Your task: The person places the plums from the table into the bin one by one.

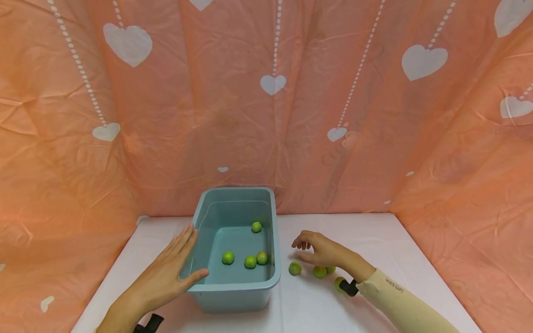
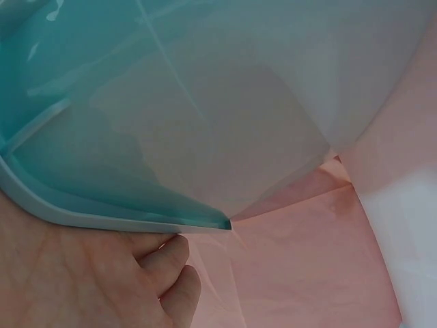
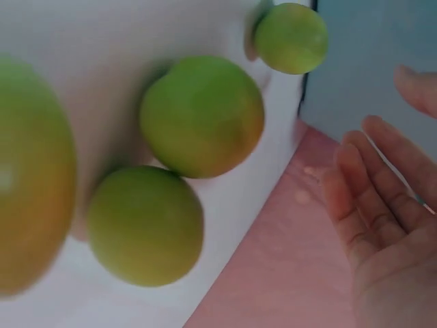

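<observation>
My left hand (image 1: 166,270) rests along the left rim of a blue-grey plastic bin (image 1: 233,287), fingers straight and thumb reaching over the near left corner. In the left wrist view its fingers lie against the outside of the rim. Several small round green fruits (image 1: 227,258) are on the bin's floor. To the right of the bin, my right hand (image 1: 324,249) hovers over the table with fingers loosely bent and nothing in them. Beneath and beside it are several more green fruits (image 1: 295,268), some with a yellow-orange blush (image 3: 205,116) in the right wrist view.
A white cloth covers the table (image 1: 308,310). Behind it and on both sides hangs a pink-orange curtain (image 1: 308,175) with white hearts. The bin's far end stands close to the back curtain. Black straps sit at both wrists.
</observation>
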`<state>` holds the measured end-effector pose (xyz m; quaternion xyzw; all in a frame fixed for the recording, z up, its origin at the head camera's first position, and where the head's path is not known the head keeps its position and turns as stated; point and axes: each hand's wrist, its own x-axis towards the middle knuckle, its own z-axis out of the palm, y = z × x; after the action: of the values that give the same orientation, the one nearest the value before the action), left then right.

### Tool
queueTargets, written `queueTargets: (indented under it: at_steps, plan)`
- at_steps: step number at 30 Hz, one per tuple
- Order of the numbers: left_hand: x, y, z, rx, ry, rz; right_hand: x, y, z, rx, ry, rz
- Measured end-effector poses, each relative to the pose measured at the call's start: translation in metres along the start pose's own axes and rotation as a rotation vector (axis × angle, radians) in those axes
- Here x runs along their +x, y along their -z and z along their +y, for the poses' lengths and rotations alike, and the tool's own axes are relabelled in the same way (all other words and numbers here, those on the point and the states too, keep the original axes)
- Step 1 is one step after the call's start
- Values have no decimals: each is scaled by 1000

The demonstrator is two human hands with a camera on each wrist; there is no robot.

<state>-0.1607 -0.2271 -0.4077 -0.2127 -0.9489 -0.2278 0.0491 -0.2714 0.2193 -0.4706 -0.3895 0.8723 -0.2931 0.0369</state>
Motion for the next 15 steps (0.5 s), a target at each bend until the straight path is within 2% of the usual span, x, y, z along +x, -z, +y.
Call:
queueTargets:
  at_steps: [7, 11, 15]
  plan:
    - [-1, -2, 0, 1, 1, 5, -4, -6, 3, 10, -10, -80]
    - [-1, -3, 0, 5, -5, 10, -6, -10, 4, -13, -5, -101]
    - [-1, -3, 0, 7, -8, 12, -6, -14, 5, -37, -37, -117]
